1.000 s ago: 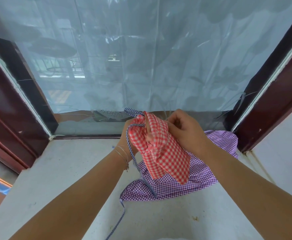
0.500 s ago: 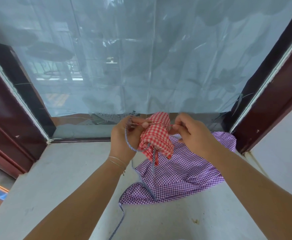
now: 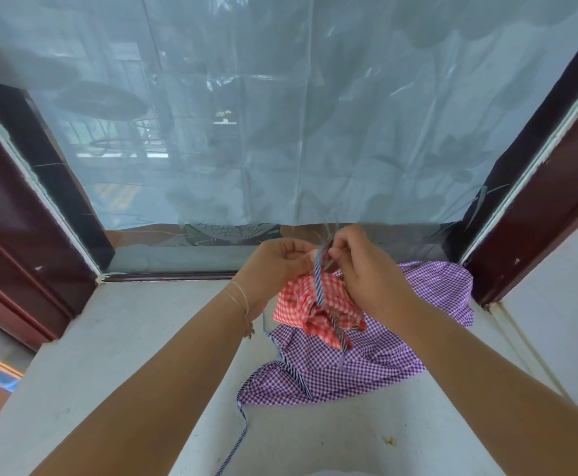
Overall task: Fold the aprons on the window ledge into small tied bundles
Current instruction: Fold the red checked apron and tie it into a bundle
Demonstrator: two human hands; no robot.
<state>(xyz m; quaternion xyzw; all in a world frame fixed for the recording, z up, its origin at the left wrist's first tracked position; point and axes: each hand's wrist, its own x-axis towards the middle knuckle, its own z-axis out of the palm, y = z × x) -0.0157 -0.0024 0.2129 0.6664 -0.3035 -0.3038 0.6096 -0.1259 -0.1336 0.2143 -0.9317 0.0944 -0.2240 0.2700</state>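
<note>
Grey window ledge [image 3: 116, 341] | red gingham bundle [image 3: 310, 304] at centre, over purple apron [image 3: 377, 359] toward 4 o'clock | left hand [image 3: 277, 266] and right hand [image 3: 363, 273] each pinching striped tie [image 3: 319, 283] at 12 o'clock of bundle

Checks, stripes and dark red wood

We saw a red-and-white gingham apron [image 3: 310, 304] bound by a blue-and-white striped tie [image 3: 319, 286], above a purple-and-white gingham apron [image 3: 377, 359] on the pale grey ledge [image 3: 136, 338]; the window frame [image 3: 548, 201] was dark maroon, the film [image 3: 315, 115] pale blue.
</note>
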